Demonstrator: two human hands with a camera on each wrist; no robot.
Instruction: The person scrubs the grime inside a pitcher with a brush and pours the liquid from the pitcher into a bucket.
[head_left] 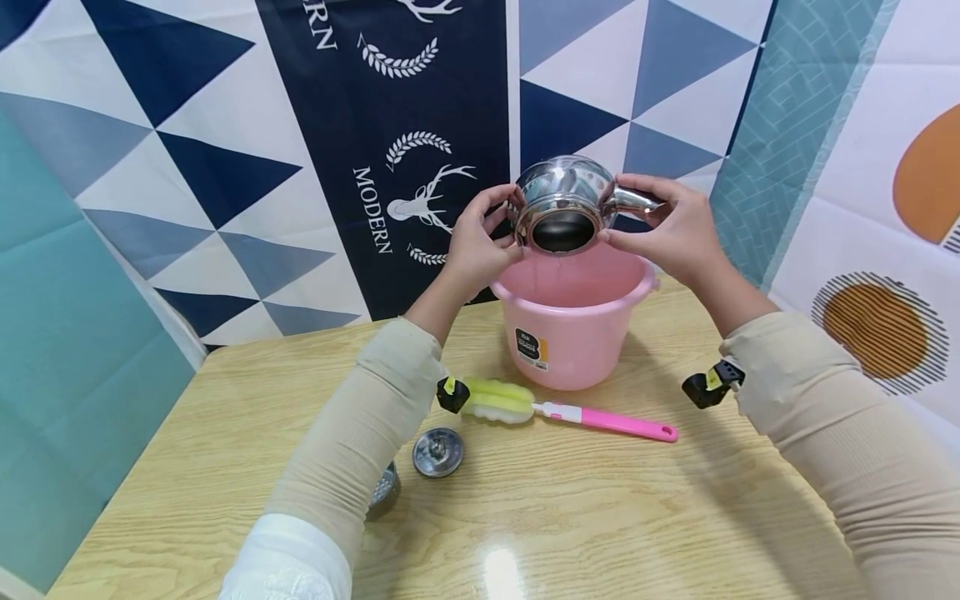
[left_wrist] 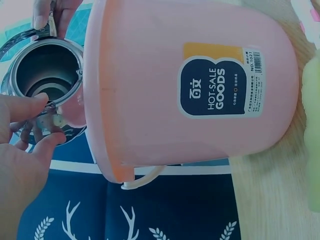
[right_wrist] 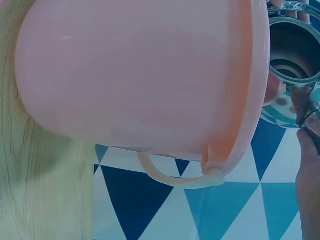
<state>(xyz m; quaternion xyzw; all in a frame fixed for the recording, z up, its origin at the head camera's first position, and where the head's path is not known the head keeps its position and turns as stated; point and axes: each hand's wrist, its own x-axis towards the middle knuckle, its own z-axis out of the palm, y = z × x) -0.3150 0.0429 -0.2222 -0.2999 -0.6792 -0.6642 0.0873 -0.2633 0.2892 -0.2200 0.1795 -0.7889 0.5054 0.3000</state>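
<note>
A shiny metal teapot [head_left: 564,185] is held tilted over the pink bucket [head_left: 567,346], its dark round mouth [head_left: 562,231] turned down toward the person. My left hand [head_left: 480,237] grips the teapot's left side, with the thumb near the rim. At the opposite side my right hand [head_left: 678,225] holds it by the projecting metal handle [head_left: 636,202], thumb against the body. In the left wrist view the teapot's open mouth [left_wrist: 47,70] shows beside the bucket's rim. A small metal lid [head_left: 437,452] lies on the table.
A sponge brush [head_left: 498,401] with a pink handle [head_left: 626,423] lies in front of the bucket on the wooden table [head_left: 570,517]. Partly behind the left forearm is a metal strainer [head_left: 384,490]. A patterned cloth wall [head_left: 225,167] stands close behind.
</note>
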